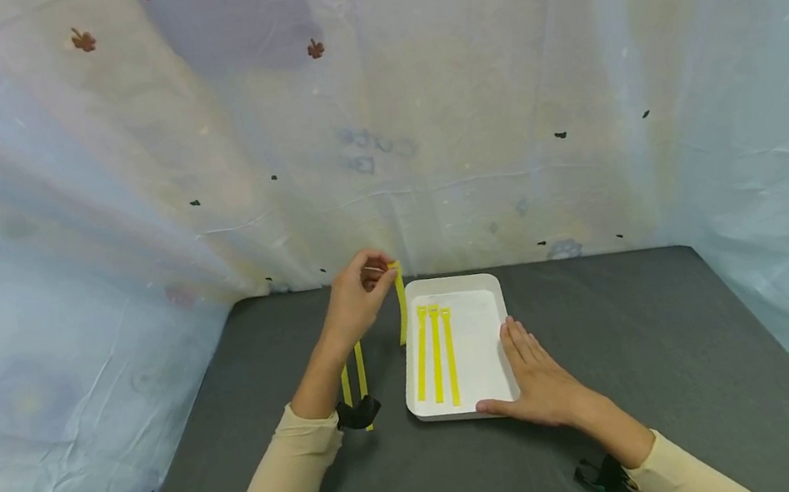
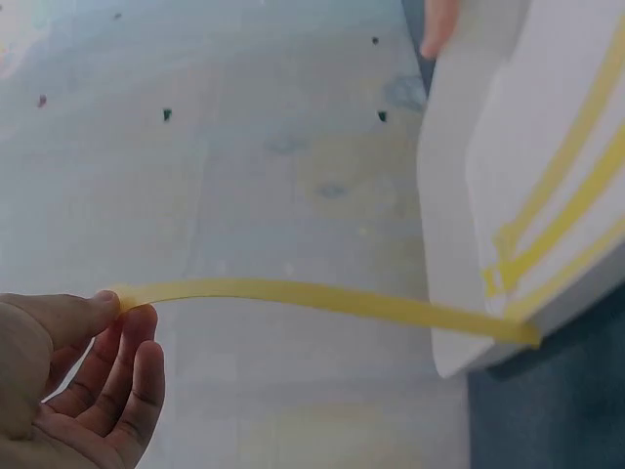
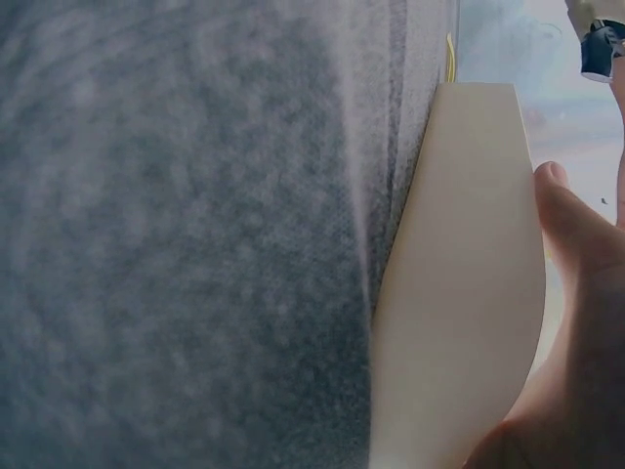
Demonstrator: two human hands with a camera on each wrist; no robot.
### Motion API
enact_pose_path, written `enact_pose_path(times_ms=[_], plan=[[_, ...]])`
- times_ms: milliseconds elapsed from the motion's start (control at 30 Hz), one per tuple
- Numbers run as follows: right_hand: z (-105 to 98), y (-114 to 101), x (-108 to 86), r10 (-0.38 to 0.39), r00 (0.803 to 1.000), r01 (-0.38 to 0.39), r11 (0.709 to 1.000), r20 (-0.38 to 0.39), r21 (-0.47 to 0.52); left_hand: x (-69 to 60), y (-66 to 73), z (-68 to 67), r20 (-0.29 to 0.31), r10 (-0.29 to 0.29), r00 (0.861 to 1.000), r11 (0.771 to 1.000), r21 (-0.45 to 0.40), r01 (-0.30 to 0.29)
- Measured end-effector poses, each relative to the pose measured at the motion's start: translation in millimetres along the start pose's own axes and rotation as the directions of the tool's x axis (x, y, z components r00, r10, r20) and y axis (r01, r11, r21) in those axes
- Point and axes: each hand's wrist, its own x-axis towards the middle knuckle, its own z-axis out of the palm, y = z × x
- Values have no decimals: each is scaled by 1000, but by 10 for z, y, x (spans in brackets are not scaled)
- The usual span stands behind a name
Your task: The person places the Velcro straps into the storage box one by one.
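Observation:
My left hand [image 1: 359,293] pinches one end of a flat yellow cable strap [image 1: 402,304] between thumb and fingertips. The strap hangs down beside the far left corner of a white tray [image 1: 483,334]. In the left wrist view that strap [image 2: 293,295] bows slightly, its free end in front of the tray's edge. Three more yellow straps [image 1: 436,358] with slotted heads lie side by side in the tray's left half. Against the tray's right side rests my right hand [image 1: 546,384], fingers straight and thumb along the near edge. The right wrist view shows the tray's outer wall [image 3: 469,274] by the thumb.
On the dark grey table [image 1: 628,348], further yellow straps [image 1: 361,368] lie left of the tray, partly hidden under my left forearm. A pale patterned sheet [image 1: 420,108] hangs behind the table and along both sides.

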Motion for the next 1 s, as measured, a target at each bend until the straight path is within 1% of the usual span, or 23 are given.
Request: enact_pose_path(times_ms=[133,200,300,433,533,633,767,867,1000], plan=[[3,-6,1,0,1000,0,1000,-1,4,1,110,45,14,40,999,999,-12,-40],[8,-4,4,1,1000,-1,1000,-3,1,3,146,73,23,60,998,998,-16,-60],[7,-4,12,13,1000,-13,1000,8,-7,-3,189,132,44,75,996,997,-28,-74],[-1,-9,19,20,1000,-19,1000,20,-8,-34,226,244,92,86,992,996,-37,-83],[-5,-7,17,11,1000,-11,1000,14,-4,-57,236,334,132,101,986,994,-46,-96],[-1,-3,19,18,1000,-18,1000,19,-13,-75,239,411,167,109,980,993,-63,-100],[4,5,24,28,999,-28,999,29,-18,-90,240,496,201,93,975,993,-93,-76],[8,14,25,21,1000,-21,1000,21,-16,-86,237,553,224,79,971,991,-121,-53],[22,32,27,9,1000,-9,1000,17,-17,-63,190,631,248,46,968,989,-146,-10]])
